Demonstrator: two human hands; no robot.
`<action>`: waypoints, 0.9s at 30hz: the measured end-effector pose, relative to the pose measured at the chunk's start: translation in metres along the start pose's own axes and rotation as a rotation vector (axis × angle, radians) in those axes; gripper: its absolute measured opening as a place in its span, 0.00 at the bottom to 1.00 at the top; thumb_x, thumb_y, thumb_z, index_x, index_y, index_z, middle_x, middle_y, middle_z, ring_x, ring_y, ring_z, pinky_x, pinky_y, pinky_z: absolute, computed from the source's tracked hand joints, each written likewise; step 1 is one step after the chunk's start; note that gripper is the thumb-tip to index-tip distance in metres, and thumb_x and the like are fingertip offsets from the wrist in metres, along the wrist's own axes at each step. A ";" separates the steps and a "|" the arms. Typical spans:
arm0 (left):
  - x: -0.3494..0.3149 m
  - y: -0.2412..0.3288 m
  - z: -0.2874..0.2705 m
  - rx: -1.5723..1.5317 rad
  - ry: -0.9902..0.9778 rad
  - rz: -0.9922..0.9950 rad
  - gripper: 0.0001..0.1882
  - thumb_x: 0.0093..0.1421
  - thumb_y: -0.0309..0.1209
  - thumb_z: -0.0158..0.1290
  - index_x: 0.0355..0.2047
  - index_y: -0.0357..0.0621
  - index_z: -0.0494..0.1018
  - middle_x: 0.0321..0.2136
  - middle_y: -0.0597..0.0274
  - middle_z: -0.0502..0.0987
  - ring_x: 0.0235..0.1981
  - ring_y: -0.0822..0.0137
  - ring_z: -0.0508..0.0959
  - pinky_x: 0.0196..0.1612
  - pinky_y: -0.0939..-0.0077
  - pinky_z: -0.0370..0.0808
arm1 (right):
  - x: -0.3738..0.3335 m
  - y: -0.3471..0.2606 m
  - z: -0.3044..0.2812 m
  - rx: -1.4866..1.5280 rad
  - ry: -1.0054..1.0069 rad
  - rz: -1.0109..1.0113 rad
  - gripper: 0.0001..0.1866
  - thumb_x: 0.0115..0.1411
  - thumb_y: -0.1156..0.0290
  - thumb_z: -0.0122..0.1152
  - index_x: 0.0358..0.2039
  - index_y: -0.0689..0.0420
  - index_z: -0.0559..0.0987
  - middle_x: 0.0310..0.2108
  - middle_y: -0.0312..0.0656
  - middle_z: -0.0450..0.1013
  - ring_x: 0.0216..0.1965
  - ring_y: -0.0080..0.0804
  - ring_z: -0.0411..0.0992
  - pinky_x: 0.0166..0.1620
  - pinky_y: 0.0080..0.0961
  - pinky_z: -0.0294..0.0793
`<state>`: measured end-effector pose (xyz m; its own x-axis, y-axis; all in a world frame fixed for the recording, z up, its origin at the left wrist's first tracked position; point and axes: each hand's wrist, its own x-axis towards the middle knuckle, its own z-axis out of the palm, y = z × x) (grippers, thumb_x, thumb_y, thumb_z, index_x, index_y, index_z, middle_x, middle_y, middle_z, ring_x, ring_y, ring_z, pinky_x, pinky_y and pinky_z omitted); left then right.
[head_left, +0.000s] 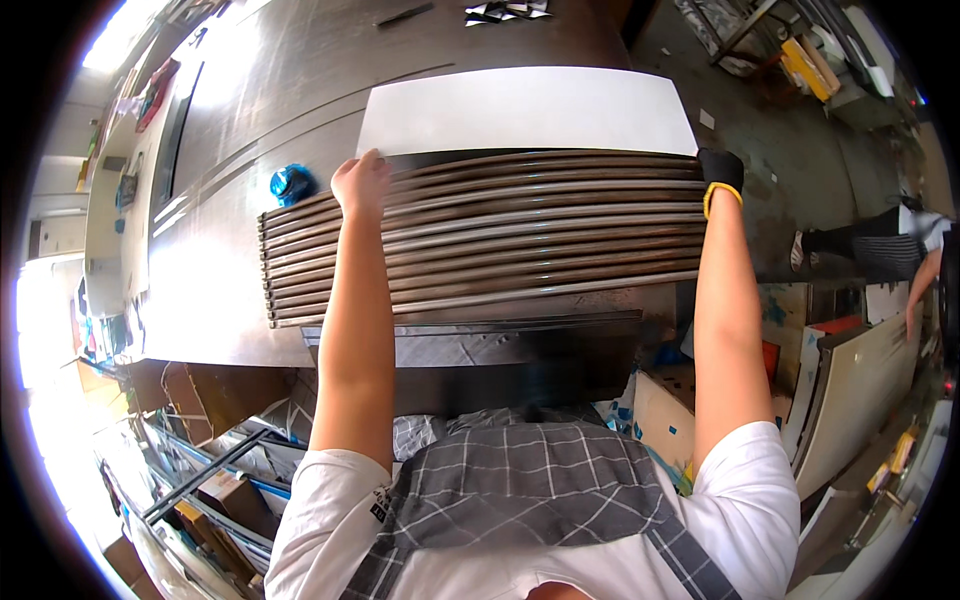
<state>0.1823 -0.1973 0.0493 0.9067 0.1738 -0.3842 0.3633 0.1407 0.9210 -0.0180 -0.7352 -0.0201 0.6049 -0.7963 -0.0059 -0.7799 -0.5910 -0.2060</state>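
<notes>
A long white sheet (530, 112) reaches across the far side of a row of dark metal tubes (540, 232) on the table. At the sheet's near left corner my bare left hand (362, 183) pinches the edge, slightly blurred. My right hand (720, 172), in a black glove with a yellow cuff, is closed at the near right corner; its fingertips are mostly hidden. Both arms stretch out over the tubes, which lie side by side from left to right. A dark strip shows between the sheet's near edge and the farthest tube.
A crumpled blue piece (292, 185) sits by the tubes' left end on the metal table (225, 270). Scraps (508, 11) lie at the far edge. Another person (885, 242) is at the right, near leaning panels (862, 395). A metal rack (215, 470) stands at lower left.
</notes>
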 end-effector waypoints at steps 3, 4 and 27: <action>0.003 0.005 -0.015 0.117 0.039 0.022 0.09 0.51 0.25 0.57 0.29 0.30 0.73 0.22 0.57 0.74 0.21 0.65 0.77 0.15 0.79 0.68 | -0.016 -0.018 -0.018 -0.204 -0.007 -0.264 0.16 0.50 0.57 0.50 0.27 0.54 0.81 0.34 0.48 0.76 0.37 0.50 0.74 0.42 0.41 0.72; 0.006 0.006 -0.018 0.141 0.033 0.018 0.09 0.51 0.25 0.57 0.30 0.30 0.73 0.22 0.57 0.74 0.21 0.65 0.77 0.15 0.79 0.68 | -0.015 -0.016 -0.017 -0.187 -0.020 -0.252 0.16 0.50 0.57 0.50 0.27 0.53 0.82 0.34 0.48 0.76 0.38 0.50 0.74 0.42 0.41 0.72; 0.000 0.005 -0.028 1.253 0.094 0.236 0.14 0.51 0.38 0.52 0.33 0.45 0.78 0.35 0.52 0.79 0.39 0.53 0.78 0.43 0.63 0.74 | -0.016 -0.020 -0.025 -0.013 -0.118 -0.050 0.18 0.49 0.55 0.53 0.30 0.56 0.81 0.35 0.53 0.75 0.40 0.51 0.73 0.44 0.39 0.71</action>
<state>0.1778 -0.1695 0.0518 0.9766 0.1438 -0.1599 0.1952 -0.9050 0.3780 -0.0162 -0.7143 0.0085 0.6570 -0.7456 -0.1109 -0.7500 -0.6316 -0.1964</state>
